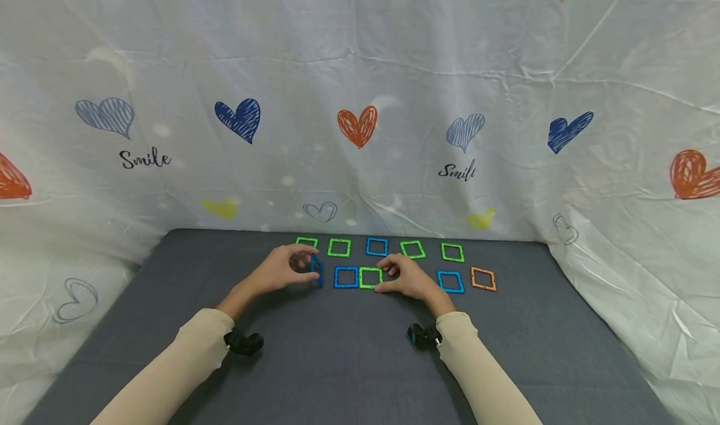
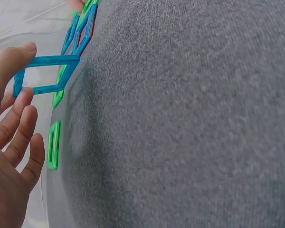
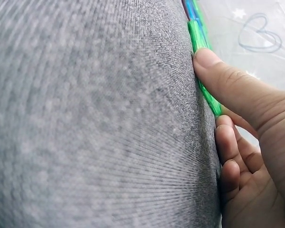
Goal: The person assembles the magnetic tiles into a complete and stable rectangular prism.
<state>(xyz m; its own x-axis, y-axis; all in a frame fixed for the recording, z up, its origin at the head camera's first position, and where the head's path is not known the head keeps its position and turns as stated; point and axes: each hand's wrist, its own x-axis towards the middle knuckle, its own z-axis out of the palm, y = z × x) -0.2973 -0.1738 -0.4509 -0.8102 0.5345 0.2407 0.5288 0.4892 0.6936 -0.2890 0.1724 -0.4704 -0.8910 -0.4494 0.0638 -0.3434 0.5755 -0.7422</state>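
Observation:
My left hand (image 1: 277, 269) pinches a blue square frame (image 2: 52, 60) between thumb and fingertips, holding it on edge, tilted up from the cloth. Just right of it, another blue square frame (image 1: 336, 277) lies flat. Against that one's right side lies a green square frame (image 1: 368, 287). The right hand (image 1: 409, 278) grips this green frame at its right side; in the right wrist view the thumb presses its near edge, while the index finger is mostly hidden. The other fingers of this hand curl loosely close to the cloth.
Behind the hands lie a row of green frames (image 1: 339, 240) and a blue frame (image 1: 377, 254). Right of the right hand are a blue frame (image 1: 450, 273) and an orange frame (image 1: 485, 288). A white curtain (image 1: 292, 162) with printed hearts borders the grey cloth-covered table (image 1: 337, 362).

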